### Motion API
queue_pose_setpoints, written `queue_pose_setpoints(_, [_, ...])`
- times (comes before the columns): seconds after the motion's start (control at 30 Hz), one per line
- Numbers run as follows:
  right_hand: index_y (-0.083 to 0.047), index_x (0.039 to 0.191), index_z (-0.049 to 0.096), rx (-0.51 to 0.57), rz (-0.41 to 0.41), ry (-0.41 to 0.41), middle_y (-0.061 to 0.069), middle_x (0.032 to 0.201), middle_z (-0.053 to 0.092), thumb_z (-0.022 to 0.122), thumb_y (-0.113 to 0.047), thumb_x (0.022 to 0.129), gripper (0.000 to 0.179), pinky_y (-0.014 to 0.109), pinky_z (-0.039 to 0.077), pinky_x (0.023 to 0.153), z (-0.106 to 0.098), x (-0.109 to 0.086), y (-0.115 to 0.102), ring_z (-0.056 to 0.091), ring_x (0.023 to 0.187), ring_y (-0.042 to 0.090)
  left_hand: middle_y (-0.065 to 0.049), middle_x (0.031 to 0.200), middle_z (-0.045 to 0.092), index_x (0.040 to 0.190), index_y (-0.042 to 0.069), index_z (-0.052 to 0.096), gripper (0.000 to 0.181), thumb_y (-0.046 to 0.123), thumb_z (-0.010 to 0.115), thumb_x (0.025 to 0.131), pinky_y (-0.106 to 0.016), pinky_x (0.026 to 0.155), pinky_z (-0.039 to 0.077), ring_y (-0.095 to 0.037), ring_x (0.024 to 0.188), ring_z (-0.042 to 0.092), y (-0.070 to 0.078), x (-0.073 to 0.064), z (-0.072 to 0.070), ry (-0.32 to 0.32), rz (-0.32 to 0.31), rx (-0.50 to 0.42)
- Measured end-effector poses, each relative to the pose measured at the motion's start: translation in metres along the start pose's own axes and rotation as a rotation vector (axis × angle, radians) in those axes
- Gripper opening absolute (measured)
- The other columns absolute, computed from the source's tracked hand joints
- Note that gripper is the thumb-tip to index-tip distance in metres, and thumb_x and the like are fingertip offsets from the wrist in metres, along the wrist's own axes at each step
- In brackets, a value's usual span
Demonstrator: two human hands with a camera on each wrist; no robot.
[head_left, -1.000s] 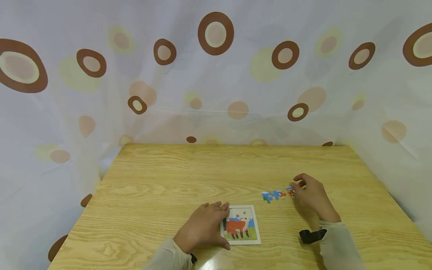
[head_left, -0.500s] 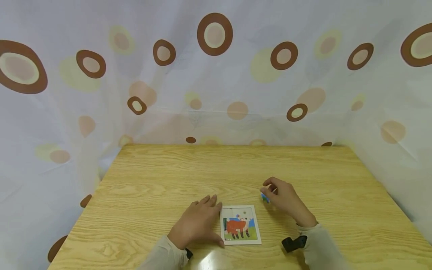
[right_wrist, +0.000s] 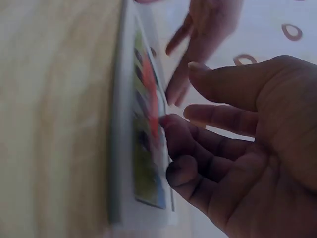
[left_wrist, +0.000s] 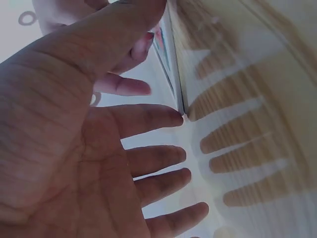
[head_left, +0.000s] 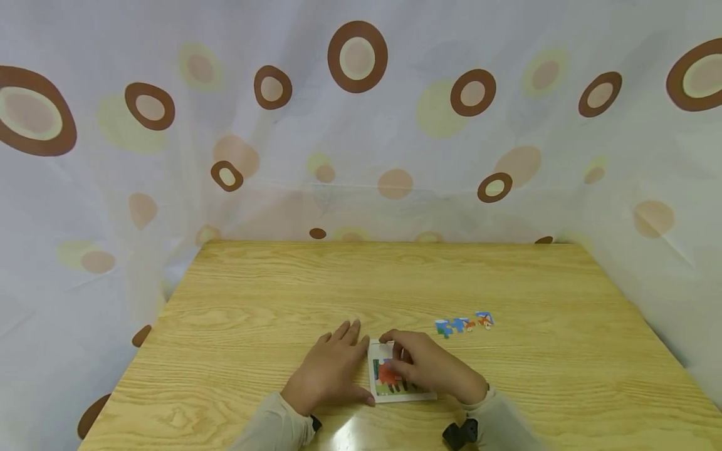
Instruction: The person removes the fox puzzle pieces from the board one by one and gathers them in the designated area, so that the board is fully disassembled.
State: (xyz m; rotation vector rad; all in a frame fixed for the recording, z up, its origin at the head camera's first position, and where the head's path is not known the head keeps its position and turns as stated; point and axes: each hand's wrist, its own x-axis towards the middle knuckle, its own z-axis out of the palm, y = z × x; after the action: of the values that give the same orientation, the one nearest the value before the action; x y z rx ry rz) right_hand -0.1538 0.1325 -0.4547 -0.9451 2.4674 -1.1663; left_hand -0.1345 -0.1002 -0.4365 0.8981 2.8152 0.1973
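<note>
A square red-animal jigsaw puzzle [head_left: 387,374] sits in its white frame [head_left: 403,398] near the table's front. My left hand [head_left: 329,369] is spread beside the frame, with thumb and index finger at its left edge. In the left wrist view, those straight fingers [left_wrist: 148,119] touch the frame's corner. Over the puzzle reaches my right hand [head_left: 434,366], hiding its right part. No piece shows between its thumb and loosely bent fingers; in the right wrist view, fingertips [right_wrist: 171,121] appear at the picture surface. Several loose jigsaw pieces [head_left: 459,324] lie farther back to the right.
The wooden table [head_left: 282,282] extends behind and to both sides of the frame. A white curtain [head_left: 395,138] with brown circles hangs along its back and sides. A black strap device [head_left: 459,433] sits at my right wrist.
My right hand has moved left and toward me, from the loose pieces to over the framed puzzle. The loose pieces are uncovered again. My left hand has shifted slightly left.
</note>
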Motion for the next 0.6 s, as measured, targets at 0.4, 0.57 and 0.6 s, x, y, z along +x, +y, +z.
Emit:
queue_pose_setpoints(0.4, [-0.004, 0.1, 0.067, -0.123, -0.008, 0.06, -0.007, 0.083, 0.054, 0.072, -0.015, 0.098, 0.012, 0.024, 0.046, 0.062, 0.013, 0.003, -0.003, 0.048, 0.07, 0.002, -0.018, 0.162, 0.038, 0.154, 0.006, 0.048, 0.104, 0.066, 0.081, 0.076, -0.061, 0.112, 0.039, -0.042, 0.149, 0.035, 0.001, 0.001, 0.001, -0.052, 0.007, -0.081])
queue_pose_setpoints(0.57, [-0.006, 0.095, 0.063, -0.161, 0.001, 0.076, -0.006, 0.084, 0.052, 0.072, -0.012, 0.098, 0.011, 0.024, 0.044, 0.062, 0.017, 0.002, -0.005, 0.046, 0.071, 0.004, -0.018, 0.161, 0.039, 0.153, 0.006, 0.049, 0.105, 0.068, 0.081, 0.074, -0.061, 0.11, 0.042, -0.042, 0.147, 0.037, 0.003, 0.001, 0.002, -0.038, 0.005, -0.046])
queue_pose_setpoints(0.6, [-0.006, 0.096, 0.063, -0.171, 0.007, 0.079, -0.006, 0.085, 0.051, 0.072, -0.012, 0.098, 0.011, 0.024, 0.044, 0.062, 0.018, 0.003, -0.005, 0.046, 0.071, 0.004, -0.018, 0.161, 0.039, 0.153, 0.006, 0.05, 0.104, 0.067, 0.082, 0.075, -0.061, 0.11, 0.042, -0.042, 0.147, 0.037, 0.004, 0.001, 0.002, -0.036, 0.003, -0.043])
